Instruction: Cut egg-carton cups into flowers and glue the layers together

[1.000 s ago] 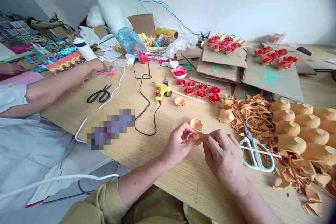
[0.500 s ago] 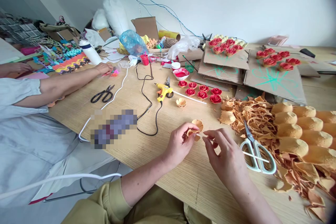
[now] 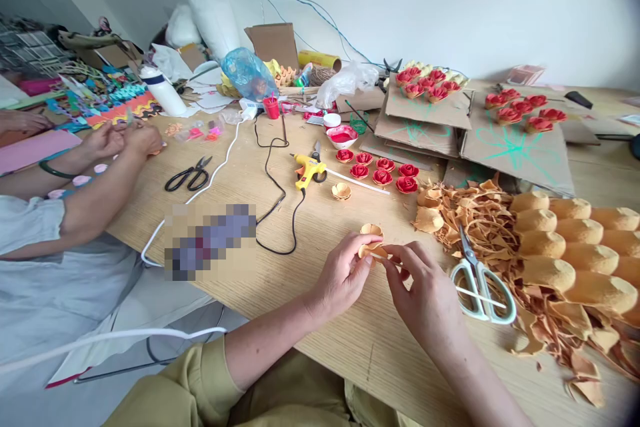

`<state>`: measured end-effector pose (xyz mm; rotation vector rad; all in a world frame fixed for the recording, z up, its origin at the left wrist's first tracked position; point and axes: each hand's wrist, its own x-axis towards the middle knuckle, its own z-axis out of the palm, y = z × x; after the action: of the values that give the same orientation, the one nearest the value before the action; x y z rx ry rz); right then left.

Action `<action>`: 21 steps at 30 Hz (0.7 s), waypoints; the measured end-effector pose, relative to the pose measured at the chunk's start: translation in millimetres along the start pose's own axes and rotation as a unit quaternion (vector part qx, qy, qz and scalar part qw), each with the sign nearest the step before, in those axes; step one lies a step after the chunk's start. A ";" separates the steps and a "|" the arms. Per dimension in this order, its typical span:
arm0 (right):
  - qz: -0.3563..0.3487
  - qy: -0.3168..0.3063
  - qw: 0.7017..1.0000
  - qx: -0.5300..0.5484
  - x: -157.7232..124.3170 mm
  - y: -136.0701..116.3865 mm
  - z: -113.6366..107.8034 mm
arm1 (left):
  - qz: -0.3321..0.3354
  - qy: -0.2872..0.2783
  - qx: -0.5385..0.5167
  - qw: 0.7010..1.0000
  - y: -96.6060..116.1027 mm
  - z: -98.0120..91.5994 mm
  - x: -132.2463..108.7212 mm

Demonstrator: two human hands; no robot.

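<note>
The left hand (image 3: 345, 277) is pinching a plain cup (image 3: 367, 253), in front of the glue gun (image 3: 307, 171) and to its right. The right hand (image 3: 425, 287) is pinching a thin pale bit (image 3: 393, 259) against it. The work is looking part done: red flowers (image 3: 383, 177) are sitting right of the gun, and many cones (image 3: 555, 272), farther right of it, are looking uncut. No words are showing clearly.

hands (image 3: 343, 277): before tabletop flowers (image 3: 383, 177) | glue gun (image 3: 306, 171): left of flowers | bowl (image 3: 342, 143): behind flowers
</note>
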<state>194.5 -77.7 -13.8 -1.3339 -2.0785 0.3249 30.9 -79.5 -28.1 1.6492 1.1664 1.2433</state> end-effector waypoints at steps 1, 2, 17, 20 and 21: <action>-0.002 0.002 1.000 -0.012 0.1 0.7 -0.1 | -0.007 0.000 -0.003 1.000 0.0 0.7 0.0; -0.004 0.004 1.000 -0.026 0.2 1.5 -0.1 | -0.018 0.002 -0.008 1.000 0.1 1.4 0.3; -0.042 0.015 0.989 -0.143 3.5 6.9 -3.7 | -0.154 -0.037 -0.051 0.986 2.7 9.1 17.0; -0.033 0.009 0.989 -0.144 4.0 6.1 -4.0 | -0.140 -0.030 -0.051 0.988 0.4 7.5 15.4; -0.031 0.009 0.989 -0.143 4.0 5.8 -4.1 | -0.134 -0.027 -0.045 0.990 -0.3 6.9 14.9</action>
<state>200.1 -72.1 -12.1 -1.4252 -2.2073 -0.0137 39.2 -65.5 -25.8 1.3994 1.2335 1.0599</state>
